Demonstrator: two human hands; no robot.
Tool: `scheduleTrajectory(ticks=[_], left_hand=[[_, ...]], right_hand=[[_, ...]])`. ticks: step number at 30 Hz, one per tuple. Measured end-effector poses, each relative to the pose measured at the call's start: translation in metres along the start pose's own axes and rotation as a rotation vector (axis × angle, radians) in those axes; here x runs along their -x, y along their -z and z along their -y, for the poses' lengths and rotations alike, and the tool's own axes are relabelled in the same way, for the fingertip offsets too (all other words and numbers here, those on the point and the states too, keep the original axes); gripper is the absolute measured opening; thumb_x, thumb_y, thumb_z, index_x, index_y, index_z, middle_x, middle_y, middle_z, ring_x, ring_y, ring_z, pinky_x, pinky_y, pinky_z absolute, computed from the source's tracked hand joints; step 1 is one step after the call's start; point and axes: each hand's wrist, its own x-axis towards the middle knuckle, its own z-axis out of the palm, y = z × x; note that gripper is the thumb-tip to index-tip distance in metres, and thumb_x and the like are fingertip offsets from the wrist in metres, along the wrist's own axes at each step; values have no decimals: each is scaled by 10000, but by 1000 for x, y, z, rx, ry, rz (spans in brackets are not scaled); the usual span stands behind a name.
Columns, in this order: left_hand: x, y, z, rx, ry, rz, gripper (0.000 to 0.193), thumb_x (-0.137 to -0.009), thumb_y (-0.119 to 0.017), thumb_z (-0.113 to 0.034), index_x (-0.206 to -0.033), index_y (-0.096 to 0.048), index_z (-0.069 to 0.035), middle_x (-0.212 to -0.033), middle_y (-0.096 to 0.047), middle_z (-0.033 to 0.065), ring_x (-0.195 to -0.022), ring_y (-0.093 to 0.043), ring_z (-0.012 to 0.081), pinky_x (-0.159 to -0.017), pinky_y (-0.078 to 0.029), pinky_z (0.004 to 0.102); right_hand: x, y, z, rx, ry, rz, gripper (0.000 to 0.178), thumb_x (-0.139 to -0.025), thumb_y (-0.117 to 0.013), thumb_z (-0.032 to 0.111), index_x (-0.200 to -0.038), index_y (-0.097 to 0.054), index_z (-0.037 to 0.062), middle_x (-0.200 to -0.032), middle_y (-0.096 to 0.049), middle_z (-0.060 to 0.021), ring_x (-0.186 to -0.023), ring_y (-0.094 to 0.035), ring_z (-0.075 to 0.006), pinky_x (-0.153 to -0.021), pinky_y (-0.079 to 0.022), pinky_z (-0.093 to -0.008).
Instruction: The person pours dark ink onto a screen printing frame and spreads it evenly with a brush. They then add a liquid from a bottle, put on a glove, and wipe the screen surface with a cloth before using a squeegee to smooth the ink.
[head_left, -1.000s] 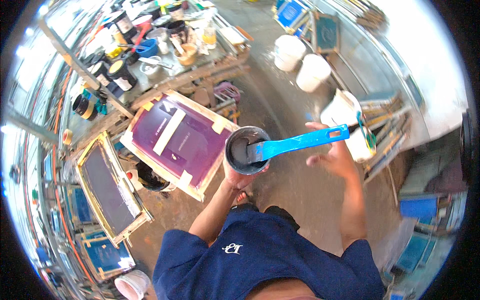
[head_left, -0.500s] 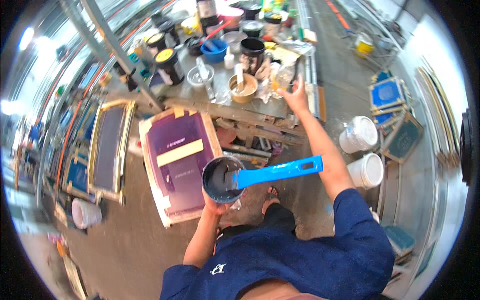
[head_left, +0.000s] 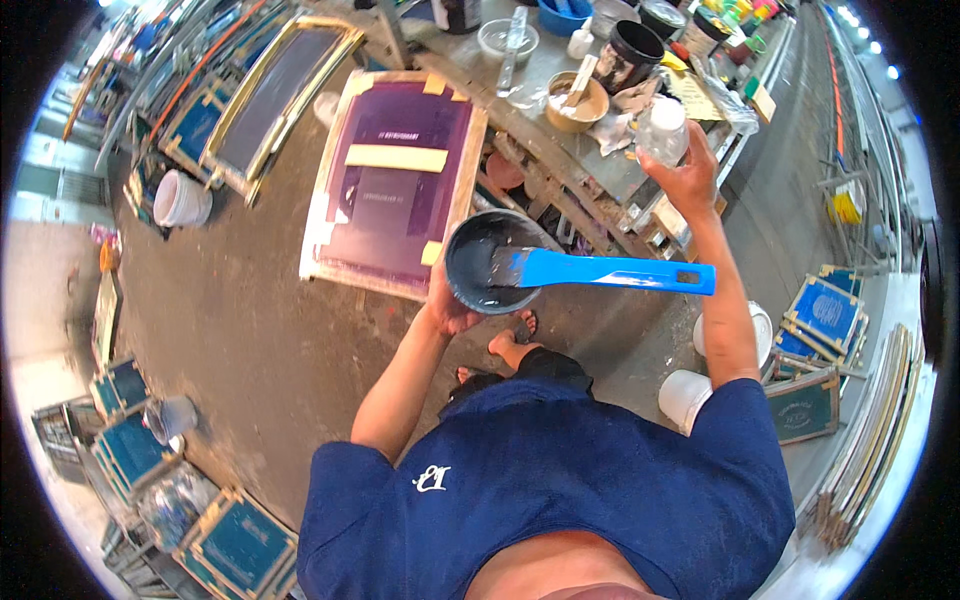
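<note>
My left hand [head_left: 448, 302] is wrapped around the side of a dark round bowl [head_left: 462, 244] with dark paste inside. A blue-handled spatula [head_left: 610, 272] lies across the bowl, its smeared blade in the paste and its handle sticking out to the right over the rim. Above the corner of the cluttered table, my right hand [head_left: 688, 178] is closed round a clear plastic bottle [head_left: 664, 132] with a whitish top. A tan tub [head_left: 578, 112] with a pale stirring stick stands left of that bottle, beside crumpled rags [head_left: 612, 132].
On the worktable [head_left: 550, 62] stand a black pot [head_left: 625, 55], a clear tub [head_left: 507, 42] and a blue bowl [head_left: 565, 14]. A purple screen frame [head_left: 400, 200] leans in front of it. White buckets [head_left: 686, 398] stand on the floor at right; more frames [head_left: 235, 550] rest at lower left.
My right hand, open by the table before, now grips the clear bottle. The view has shifted, so the table sits farther up and right. My left hand still holds the bowl.
</note>
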Motion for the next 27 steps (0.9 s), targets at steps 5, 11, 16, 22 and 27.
scheduleTrajectory(ticks=[5, 11, 16, 22, 27], left_hand=[[25, -11, 20, -23, 50, 22, 753, -941, -329, -667, -1437, -435, -111, -1378, -532, 173, -1172, -580, 407, -777, -575, 609], [68, -25, 47, -211, -7, -44, 804, -925, -290, -740, -1447, -420, -143, -1377, -533, 151, -1194, -586, 318, -843, -584, 511], [98, -9, 61, -212, -16, 19, 809, -912, -305, -749, -1461, -397, -162, -1383, -525, 155, -1197, -581, 329, -773, -610, 482], [127, 2, 75, -133, -54, 33, 797, -909, -349, -726, -1459, -393, -151, -1367, -528, 174, -1136, -615, 348, -696, -630, 487], [146, 16, 77, -19, -69, 185, 739, -948, -372, -649, -1453, -412, -112, -1405, -513, 165, -1196, -581, 364, -884, -557, 571]], right_hand=[[2, 25, 72, 23, 294, 405, 735, -574, -892, 227, -1241, -612, 94, -1173, -612, -134, -1091, -612, -339, -931, -499, -413], [14, 42, 137, 218, 578, 606, 723, -595, -828, 265, -1278, -608, 173, -1150, -561, -98, -1053, -577, -301, -929, -470, -422], [16, 52, 190, 339, 801, 637, 789, -481, -827, 201, -1239, -614, 167, -1122, -557, -82, -1051, -559, -287, -909, -468, -408], [19, 42, 245, 476, 1157, 531, 489, -694, -696, 157, -1175, -615, 187, -1088, -574, -73, -1003, -581, -246, -938, -461, -362], [5, 36, 304, 578, 1305, 498, 358, -753, -628, 169, -1108, -626, 128, -1022, -601, -66, -995, -597, -215, -954, -461, -347]])
